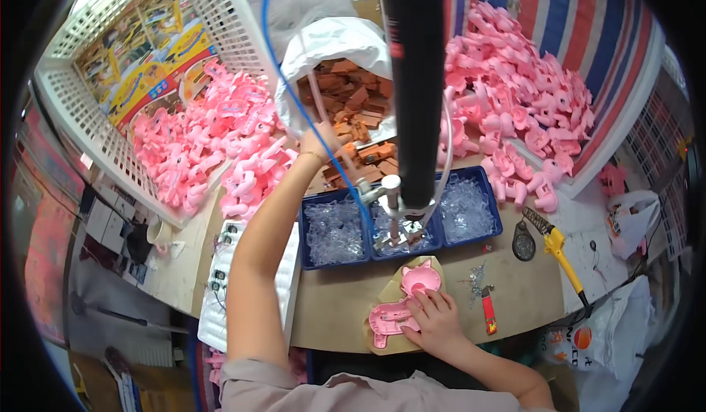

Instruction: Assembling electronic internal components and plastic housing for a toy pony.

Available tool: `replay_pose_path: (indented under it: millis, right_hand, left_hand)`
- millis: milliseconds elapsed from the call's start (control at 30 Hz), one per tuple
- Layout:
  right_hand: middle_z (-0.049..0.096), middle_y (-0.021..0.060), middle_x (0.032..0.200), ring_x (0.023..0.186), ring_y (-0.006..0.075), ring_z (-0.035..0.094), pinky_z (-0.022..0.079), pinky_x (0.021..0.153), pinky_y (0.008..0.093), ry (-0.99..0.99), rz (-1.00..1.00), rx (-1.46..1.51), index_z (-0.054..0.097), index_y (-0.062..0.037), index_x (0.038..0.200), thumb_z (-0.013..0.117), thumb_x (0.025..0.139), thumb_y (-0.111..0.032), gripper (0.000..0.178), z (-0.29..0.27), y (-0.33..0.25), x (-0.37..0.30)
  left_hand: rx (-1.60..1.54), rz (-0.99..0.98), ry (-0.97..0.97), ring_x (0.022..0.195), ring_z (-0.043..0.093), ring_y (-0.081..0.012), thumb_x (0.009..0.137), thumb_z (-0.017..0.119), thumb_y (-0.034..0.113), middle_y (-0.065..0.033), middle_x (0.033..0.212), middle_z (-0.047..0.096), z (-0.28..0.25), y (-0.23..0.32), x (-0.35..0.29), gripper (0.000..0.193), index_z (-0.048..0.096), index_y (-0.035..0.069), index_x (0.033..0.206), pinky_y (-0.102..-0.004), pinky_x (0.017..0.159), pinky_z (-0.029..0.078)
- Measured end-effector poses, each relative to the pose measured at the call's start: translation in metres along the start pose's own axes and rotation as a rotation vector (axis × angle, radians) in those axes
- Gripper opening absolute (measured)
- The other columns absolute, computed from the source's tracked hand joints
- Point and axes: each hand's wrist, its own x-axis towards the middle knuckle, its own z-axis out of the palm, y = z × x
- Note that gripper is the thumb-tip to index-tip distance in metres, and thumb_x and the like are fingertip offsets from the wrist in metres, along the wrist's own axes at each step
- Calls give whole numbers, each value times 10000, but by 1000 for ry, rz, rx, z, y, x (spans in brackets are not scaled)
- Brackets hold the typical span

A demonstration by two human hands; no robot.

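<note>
Right hand is down on the pink toy shell, fingers spread flat and pressing it onto the cardboard pad on the tabletop, not curled round it. Left hand is stretched far out into the white bag of small brown blocks; its fingers dip among the pieces, and I cannot tell whether they have closed on one. The shell lies open side up under the right fingertips, just below the hanging black driver and the blue tray of clear parts. By my reading, this piece is early in its assembly: seated, no brown part fitted yet. Pink heaps beyond both hands, in the white basket and on the striped cloth, suggest plenty remains.
</note>
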Motion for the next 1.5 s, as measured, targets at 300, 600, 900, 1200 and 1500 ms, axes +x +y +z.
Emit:
replay_pose_path:
  millis: [300, 600, 900, 1200, 1500]
  right_hand:
    - [551, 150, 1208, 1055, 291, 547, 410, 922, 405, 52, 68, 578, 579, -31, 1152, 675, 787, -242, 432, -45, -3, 19]
    - [551, 108, 1178, 1058, 154, 559, 494, 863, 284, -442, 307, 1469, 450, 11, 1307, 632, 836, -39, 507, -57, -18, 70]
    - [599, 84, 1029, 895, 179, 575, 470, 777, 303, -90, 131, 763, 619, -28, 1085, 673, 788, -60, 303, -72, 3, 32]
    - [591, 40, 842, 778, 226, 564, 434, 693, 350, -244, -371, 511, 646, -91, 867, 742, 700, -132, 198, -86, 5, 52]
    - [592, 63, 876, 822, 247, 554, 425, 768, 354, 187, -217, 121, 636, -53, 881, 749, 706, -168, 238, -54, 9, 33]
  left_hand:
    - [-1824, -317, -867, 1026, 613, -244, 949, 446, 424, -116, 1178, 588, -97, -22, -276, 498, 453, 93, 1321, -368, 855, 507]
    - [-1998, -503, -939, 1083, 588, -226, 943, 522, 308, -134, 1158, 585, -65, 24, -368, 472, 449, -15, 1278, -344, 940, 467]
    - [-1691, -410, -892, 974, 620, -155, 903, 590, 207, -117, 1092, 614, -44, 35, -371, 427, 485, -72, 1210, -267, 853, 493]
    - [-1551, -409, -1191, 926, 591, -118, 857, 575, 205, -70, 1006, 616, -44, 39, -337, 388, 554, -74, 1126, -259, 827, 487]
    - [-1485, -335, -587, 966, 572, -105, 822, 695, 106, -55, 1048, 599, -38, 70, -372, 447, 514, -38, 1205, -255, 831, 470]
